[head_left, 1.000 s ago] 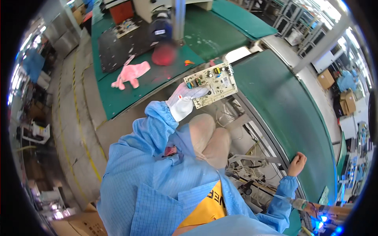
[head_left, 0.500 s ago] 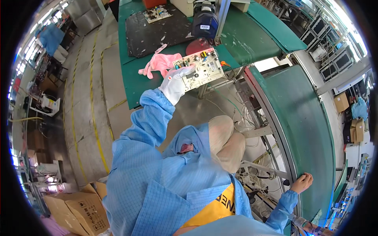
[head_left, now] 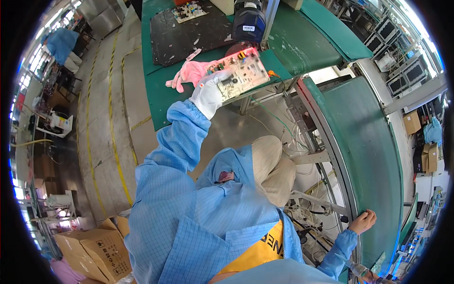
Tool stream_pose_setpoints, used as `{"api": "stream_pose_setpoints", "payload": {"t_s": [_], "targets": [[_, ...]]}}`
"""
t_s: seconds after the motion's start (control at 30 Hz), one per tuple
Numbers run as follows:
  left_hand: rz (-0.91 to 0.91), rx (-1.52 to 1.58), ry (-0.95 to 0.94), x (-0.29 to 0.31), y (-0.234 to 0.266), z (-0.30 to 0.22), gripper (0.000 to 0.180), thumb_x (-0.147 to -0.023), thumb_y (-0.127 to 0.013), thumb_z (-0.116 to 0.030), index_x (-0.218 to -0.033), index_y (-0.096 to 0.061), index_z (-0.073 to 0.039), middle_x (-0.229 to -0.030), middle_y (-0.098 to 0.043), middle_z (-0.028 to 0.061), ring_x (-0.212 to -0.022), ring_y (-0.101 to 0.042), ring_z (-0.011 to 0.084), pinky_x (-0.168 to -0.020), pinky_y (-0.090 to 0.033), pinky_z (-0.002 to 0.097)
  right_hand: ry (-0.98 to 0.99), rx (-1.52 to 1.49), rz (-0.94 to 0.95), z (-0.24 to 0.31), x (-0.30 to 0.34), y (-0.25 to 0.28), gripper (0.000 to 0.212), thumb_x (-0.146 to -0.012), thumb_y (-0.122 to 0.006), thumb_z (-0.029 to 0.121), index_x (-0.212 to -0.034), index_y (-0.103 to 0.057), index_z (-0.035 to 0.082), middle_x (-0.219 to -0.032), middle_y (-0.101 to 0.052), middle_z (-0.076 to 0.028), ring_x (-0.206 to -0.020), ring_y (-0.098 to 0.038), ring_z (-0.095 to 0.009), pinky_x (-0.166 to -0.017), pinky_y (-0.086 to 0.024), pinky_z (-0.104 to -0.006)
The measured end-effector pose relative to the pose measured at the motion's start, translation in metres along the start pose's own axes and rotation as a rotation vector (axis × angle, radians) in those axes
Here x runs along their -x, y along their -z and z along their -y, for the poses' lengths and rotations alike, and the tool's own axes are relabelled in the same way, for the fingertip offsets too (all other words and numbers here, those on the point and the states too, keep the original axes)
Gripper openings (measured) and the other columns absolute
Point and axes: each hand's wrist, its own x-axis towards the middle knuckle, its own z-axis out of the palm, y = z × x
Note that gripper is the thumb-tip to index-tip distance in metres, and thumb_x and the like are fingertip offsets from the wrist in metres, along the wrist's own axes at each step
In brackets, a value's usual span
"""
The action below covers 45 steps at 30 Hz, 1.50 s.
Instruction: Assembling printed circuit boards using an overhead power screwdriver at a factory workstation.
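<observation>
My left hand (head_left: 208, 94), in a white glove, grips a pale circuit board (head_left: 244, 75) at its left edge. The board is tilted, component side up, at the front edge of the green-topped table. Reddish light falls on its far edge, below a dark blue device (head_left: 248, 29) on a metal post. Just left of the board a pink glove (head_left: 188, 75) lies on the table. My bare right hand (head_left: 363, 221) rests at the near edge of the green conveyor belt (head_left: 362, 156), its fingers curled together with nothing visible in them.
A second circuit board (head_left: 190, 13) lies on a black mat (head_left: 182, 40) at the back of the table. Cables (head_left: 298, 215) hang beneath the conveyor frame. A cardboard box (head_left: 97, 248) stands at the lower left. Another person in blue (head_left: 61, 45) is at the far left.
The circuit board in my left hand has tilted slightly, and its far edge now glows reddish. My right hand stays in place.
</observation>
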Motion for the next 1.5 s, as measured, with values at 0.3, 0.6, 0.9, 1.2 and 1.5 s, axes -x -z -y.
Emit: {"api": "stream_pose_setpoints", "payload": {"t_s": [0.3, 0.6, 0.9, 1.2, 1.5], "targets": [[-0.081, 0.137, -0.102, -0.020, 0.004, -0.002, 0.027, -0.089, -0.055, -0.017, -0.109, -0.057, 0.001, -0.102, -0.064, 0.0139, -0.089, -0.064, 0.0273, -0.074, -0.056, 0.0396, 0.027, -0.014, -0.039, 0.005, -0.002, 0.002, 0.016, -0.083, -0.045, 0.011, -0.084, -0.059, 0.003, -0.097, -0.055, -0.013, -0.090, -0.051, -0.030, -0.081, -0.041, -0.0415], [-0.046, 0.015, -0.147, -0.009, 0.007, 0.003, 0.032, -0.091, -0.048, -0.018, -0.117, -0.053, -0.001, -0.112, -0.060, 0.0135, -0.098, -0.061, 0.0249, -0.083, -0.053, 0.0377, -0.473, -1.016, 0.392, 0.026, -0.035, 0.098, 0.026, -0.082, -0.058, 0.015, -0.104, -0.056, 0.002, -0.106, -0.054, -0.011, -0.099, -0.055, -0.025, -0.085, -0.043, -0.0349], [0.106, 0.129, 0.259, 0.034, -0.055, 0.051, 0.043, -0.091, -0.047, -0.013, -0.128, -0.040, 0.005, -0.122, -0.054, 0.0193, -0.108, -0.057, 0.0294, -0.094, -0.048, 0.0394, -0.068, -1.777, 0.342, -0.003, 0.015, 0.186, 0.029, -0.095, -0.040, 0.024, -0.122, -0.046, 0.013, -0.090, -0.050, -0.003, -0.074, -0.051, -0.019, -0.063, -0.042, -0.0344], [0.351, 0.096, 0.535, 0.056, -0.105, 0.097, 0.043, -0.086, -0.060, -0.012, -0.123, -0.048, 0.005, -0.117, -0.058, 0.0165, -0.104, -0.060, 0.0231, -0.093, -0.048, 0.0322, 0.258, -2.099, 0.458, 0.073, 0.029, 0.185, 0.046, -0.075, -0.068, 0.034, -0.113, -0.051, 0.013, -0.099, -0.055, -0.011, -0.082, -0.053, -0.028, -0.071, -0.045, -0.0380], [0.426, 0.074, 0.561, 0.051, -0.116, 0.107, 0.047, -0.085, -0.062, -0.014, -0.126, -0.046, 0.002, -0.119, -0.058, 0.0137, -0.105, -0.059, 0.0208, -0.093, -0.047, 0.0320, -0.081, -2.112, 0.557, 0.072, 0.016, 0.201, 0.033, -0.078, -0.063, 0.031, -0.103, -0.053, 0.011, -0.093, -0.056, -0.010, -0.078, -0.052, -0.023, -0.063, -0.043, -0.0338]]}}
